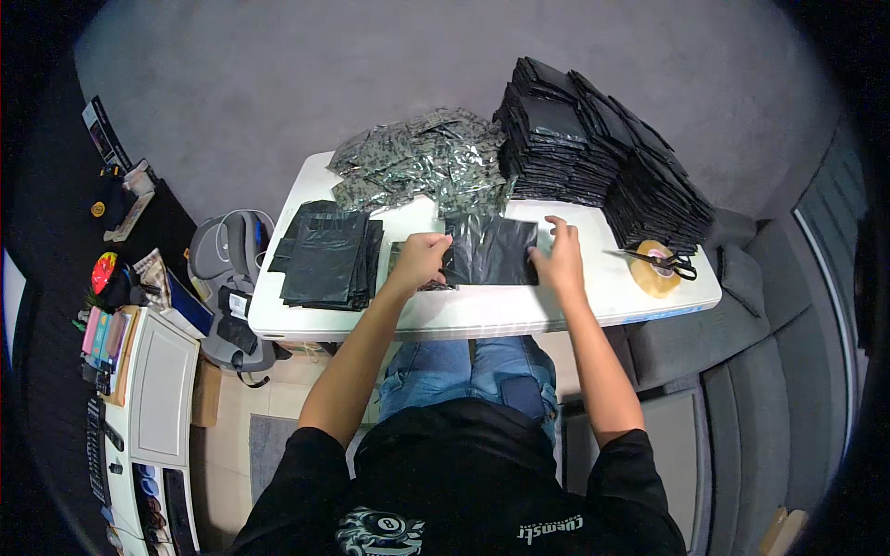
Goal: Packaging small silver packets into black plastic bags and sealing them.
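A flat black plastic bag (495, 251) lies in front of me on the white folding table (500, 309). My left hand (421, 263) pinches its left edge between thumb and fingers. At the bag's right edge, my right hand (560, 263) has its fingers apart, and its thumb touches or nearly touches the plastic. Part of a camouflage-patterned packet (437, 285) shows under my left hand; the rest is hidden. Left of that hand is a pile of flat black plastic bags (325, 254). Glossy camouflage-patterned packets (424, 156) are heaped behind the bag.
Tall stacks of folded black packages (556, 139) stand at the back right. Scissors (664, 263) rest on a roll of clear tape (653, 283) near the right end. A grey sofa (751, 333) is to the right; a child car seat (233, 278) stands left of the table.
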`<action>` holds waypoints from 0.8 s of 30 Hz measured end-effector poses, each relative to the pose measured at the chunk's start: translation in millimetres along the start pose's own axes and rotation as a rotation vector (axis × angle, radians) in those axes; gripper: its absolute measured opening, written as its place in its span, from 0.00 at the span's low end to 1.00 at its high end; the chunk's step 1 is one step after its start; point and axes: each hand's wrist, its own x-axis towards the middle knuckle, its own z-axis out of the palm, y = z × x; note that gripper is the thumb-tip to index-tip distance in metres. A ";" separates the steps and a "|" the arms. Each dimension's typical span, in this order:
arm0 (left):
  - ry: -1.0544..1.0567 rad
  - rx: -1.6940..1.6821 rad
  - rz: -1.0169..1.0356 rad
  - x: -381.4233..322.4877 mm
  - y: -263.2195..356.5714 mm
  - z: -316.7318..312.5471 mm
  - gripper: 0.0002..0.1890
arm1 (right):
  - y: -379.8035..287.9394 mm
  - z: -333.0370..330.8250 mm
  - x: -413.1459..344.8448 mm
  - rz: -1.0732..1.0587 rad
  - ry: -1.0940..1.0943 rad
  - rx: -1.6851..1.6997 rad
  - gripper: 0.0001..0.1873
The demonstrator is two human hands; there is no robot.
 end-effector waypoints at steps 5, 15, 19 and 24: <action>-0.049 -0.057 -0.123 21.8 -21.2 8.4 0.31 | -57.5 25.2 -14.4 -0.020 -0.318 0.335 0.34; -0.252 -0.214 -0.193 16.2 -4.3 11.9 0.40 | -41.8 68.7 -12.4 0.191 -0.536 0.556 0.21; -0.243 -0.185 -0.193 17.8 -10.5 10.4 0.37 | -31.7 71.4 -8.6 0.263 -0.691 0.743 0.12; -0.255 -0.136 -0.170 20.2 -19.3 10.5 0.28 | -22.9 68.5 -7.8 0.285 -0.755 0.807 0.10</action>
